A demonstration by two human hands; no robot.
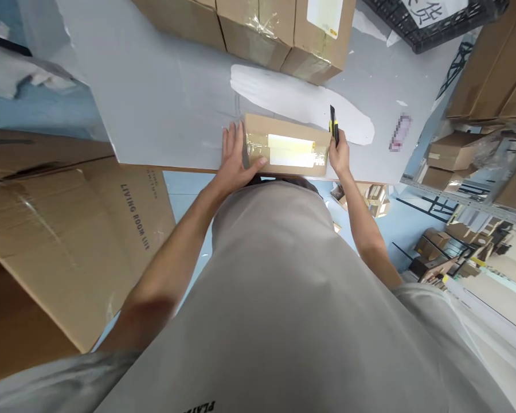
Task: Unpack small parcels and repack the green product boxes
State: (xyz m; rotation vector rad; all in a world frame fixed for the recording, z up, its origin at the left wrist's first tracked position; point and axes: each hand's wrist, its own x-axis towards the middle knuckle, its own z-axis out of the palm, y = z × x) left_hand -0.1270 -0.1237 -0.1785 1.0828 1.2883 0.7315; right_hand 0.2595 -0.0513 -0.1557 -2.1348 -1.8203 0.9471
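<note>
A small taped cardboard box [258, 129] with a white and yellow label [290, 150] lies at the near edge of the grey table [167, 109]. My left hand [235, 155] is spread against the box's left end, its thumb resting on the top near the tape. At the other end, my right hand [339, 156] is closed around a black and yellow utility knife [334, 129], which points away from me. That hand is right beside the box; whether it touches the box I cannot tell.
Larger taped boxes [258, 34] stand in a row at the table's far side. A black crate [434, 28] sits at the far right. A white patch [301, 103] lies behind the small box. Left of the table is a big open carton [81, 229]; shelves with boxes [451, 152] are on the right.
</note>
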